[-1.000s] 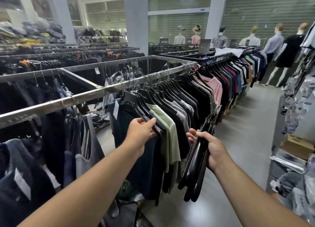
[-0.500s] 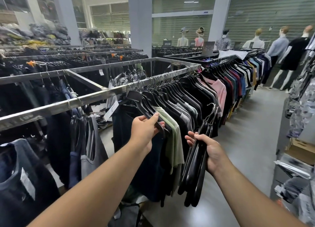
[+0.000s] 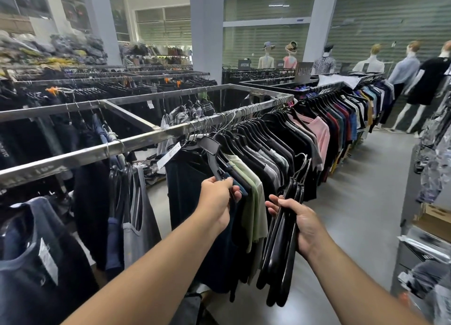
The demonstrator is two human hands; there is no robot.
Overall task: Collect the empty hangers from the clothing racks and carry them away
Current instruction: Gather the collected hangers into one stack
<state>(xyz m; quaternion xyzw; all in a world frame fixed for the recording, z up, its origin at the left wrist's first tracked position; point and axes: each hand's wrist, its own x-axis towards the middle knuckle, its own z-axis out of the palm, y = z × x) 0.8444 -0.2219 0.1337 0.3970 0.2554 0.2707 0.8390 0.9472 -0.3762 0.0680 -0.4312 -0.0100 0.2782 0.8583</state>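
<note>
Two hands are busy: the left hand pinches the arm of an empty black hanger whose hook end sits by the steel rail, while the right hand is clenched around a hanging bundle of black hangers beside the shirts.

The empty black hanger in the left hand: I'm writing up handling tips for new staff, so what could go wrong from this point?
The left hand grips the empty black hanger by one arm, tilted among packed shirts; its hook may snag the neighbouring hangers or drag the light green shirt off the metal rail. The right hand already holds a bundle of black hangers hanging low; adding another could loosen that grip and drop some.
</note>
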